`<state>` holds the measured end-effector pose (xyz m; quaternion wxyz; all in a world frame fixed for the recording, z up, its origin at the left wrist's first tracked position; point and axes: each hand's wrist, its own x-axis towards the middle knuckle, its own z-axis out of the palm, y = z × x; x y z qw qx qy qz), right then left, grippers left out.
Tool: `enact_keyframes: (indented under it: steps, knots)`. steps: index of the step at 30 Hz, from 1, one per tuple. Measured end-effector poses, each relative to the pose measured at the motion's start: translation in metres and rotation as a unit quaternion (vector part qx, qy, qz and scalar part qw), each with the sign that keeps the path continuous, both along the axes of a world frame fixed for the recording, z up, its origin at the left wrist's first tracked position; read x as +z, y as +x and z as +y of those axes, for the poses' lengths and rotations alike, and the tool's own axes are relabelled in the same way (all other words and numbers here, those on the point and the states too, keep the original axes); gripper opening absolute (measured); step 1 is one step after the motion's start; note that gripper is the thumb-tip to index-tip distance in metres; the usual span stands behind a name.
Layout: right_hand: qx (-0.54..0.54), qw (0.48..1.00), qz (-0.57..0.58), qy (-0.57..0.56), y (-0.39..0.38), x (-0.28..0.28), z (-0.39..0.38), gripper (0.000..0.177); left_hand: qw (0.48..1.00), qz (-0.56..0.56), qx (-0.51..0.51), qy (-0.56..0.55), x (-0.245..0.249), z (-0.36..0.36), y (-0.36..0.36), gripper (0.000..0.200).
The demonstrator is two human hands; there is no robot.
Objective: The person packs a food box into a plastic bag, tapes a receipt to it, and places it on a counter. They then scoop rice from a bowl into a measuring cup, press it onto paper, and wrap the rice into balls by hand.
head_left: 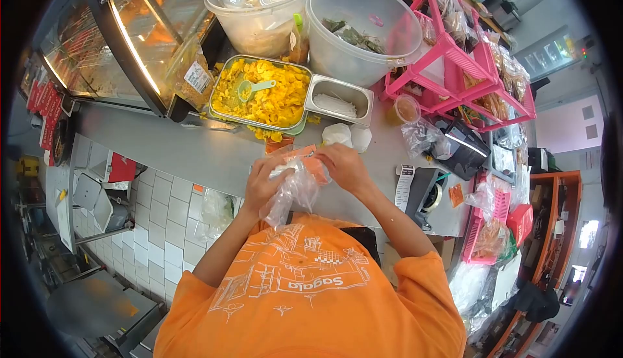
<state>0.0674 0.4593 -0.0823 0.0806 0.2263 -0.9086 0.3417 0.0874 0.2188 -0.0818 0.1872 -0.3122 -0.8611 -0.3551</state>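
Loosely curled left hand [262, 181] around clear bag [296, 192]

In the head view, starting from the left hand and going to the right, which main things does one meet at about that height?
Left hand, clear plastic bag, right hand, printed paper slip, pink basket.

Left side: decent sliding room for my left hand [261, 186] along the flat grey metal counter [162, 134], up to the lit glass display case [84, 53].
Straight ahead: nope, shallow rectangular steel tray [250, 123], with a big round translucent plastic tub [344, 66] behind and to the right.
Right hand [344, 165]: crumpled white bundle [337, 136] crowding my knuckles.
Right side: bit of a gap, then a long white printed slip [403, 186].
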Motion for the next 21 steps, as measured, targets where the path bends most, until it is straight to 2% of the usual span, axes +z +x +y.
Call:
enact_keyframes:
  steps: [1, 2, 3, 4, 5, 6, 7, 9, 10, 11, 12, 13, 14, 15, 16, 17, 18, 19, 20, 21]
  knots:
    - [-0.015, 0.997, -0.023, -0.067, -0.003, 0.0, -0.001, 0.016, 1.0, 0.001, 0.0, 0.0, 0.0, -0.002, -0.001, 0.03]
    - [-0.03, 0.99, -0.046, -0.133, -0.006, 0.0, -0.003, 0.015, 0.998, 0.041, -0.042, -0.034, 0.0, -0.004, -0.003, 0.029]
    - [-0.029, 0.99, -0.047, -0.133, -0.008, 0.003, -0.011, 0.015, 0.991, 0.08, -0.083, -0.067, 0.0, -0.005, -0.005, 0.029]
    - [0.041, 0.989, -0.052, -0.131, -0.008, 0.009, -0.023, 0.015, 0.991, 0.078, -0.083, -0.067, 0.0, -0.004, -0.007, 0.029]
    - [0.111, 0.984, -0.056, -0.13, -0.009, 0.011, -0.03, 0.014, 0.995, 0.028, -0.089, -0.038, 0.0, -0.003, -0.012, 0.028]
    - [0.112, 0.983, -0.057, -0.132, -0.012, 0.007, -0.032, 0.014, 0.995, -0.021, -0.095, -0.01, 0.002, -0.003, -0.017, 0.027]
    - [0.121, 0.977, -0.091, -0.152, -0.015, 0.0, -0.032, 0.014, 0.995, -0.022, -0.094, -0.011, 0.005, -0.003, -0.02, 0.027]
    - [0.132, 0.968, -0.125, -0.171, -0.017, -0.008, -0.032, 0.014, 0.979, -0.201, -0.025, 0.019, 0.011, -0.003, -0.027, 0.026]
    - [0.144, 0.954, -0.195, -0.177, -0.017, -0.009, -0.03, 0.017, 0.979, -0.2, -0.024, 0.018, 0.011, -0.003, -0.036, 0.026]
    - [0.154, 0.935, -0.263, -0.182, -0.017, -0.011, -0.03, 0.021, 0.898, -0.405, 0.104, 0.137, 0.01, -0.003, -0.045, 0.027]
    - [0.155, 0.935, -0.262, -0.182, -0.013, -0.013, -0.033, 0.021, 0.745, -0.578, 0.222, 0.247, 0.006, -0.002, -0.051, 0.028]
    - [0.128, 0.938, -0.275, -0.168, -0.006, -0.016, -0.037, 0.022, 0.772, -0.519, 0.185, 0.318, -0.001, 0.002, -0.044, 0.026]
    - [0.1, 0.939, -0.289, -0.155, -0.003, -0.019, -0.04, 0.024, 0.77, -0.519, 0.187, 0.32, -0.007, 0.003, -0.038, 0.026]
    - [0.102, 0.938, -0.292, -0.154, -0.002, -0.02, -0.042, 0.024, 0.847, -0.375, 0.234, 0.296, -0.002, 0.004, -0.032, 0.025]
    - [0.085, 0.941, -0.297, -0.141, 0.001, -0.022, -0.042, 0.024, 0.898, -0.222, 0.274, 0.261, 0.0, 0.004, -0.025, 0.025]
    - [0.065, 0.944, -0.299, -0.128, 0.002, -0.023, -0.042, 0.026, 0.898, -0.224, 0.274, 0.26, 0.001, -0.005, -0.019, 0.025]
    - [0.06, 0.944, -0.298, -0.131, 0.001, -0.023, -0.043, 0.026, 0.98, -0.023, 0.162, 0.109, 0.0, -0.023, -0.017, 0.025]
    - [0.063, 0.95, -0.271, -0.143, 0.0, -0.022, -0.044, 0.024, 0.982, 0.181, 0.034, -0.048, 0.004, -0.032, -0.017, 0.025]
    - [0.067, 0.954, -0.249, -0.153, 0.003, -0.022, -0.044, 0.022, 0.983, 0.176, 0.031, -0.047, 0.004, -0.032, -0.017, 0.025]
    - [0.067, 0.953, -0.254, -0.152, 0.004, -0.025, -0.043, 0.022, 0.985, 0.144, -0.08, -0.06, 0.009, -0.029, -0.02, 0.022]
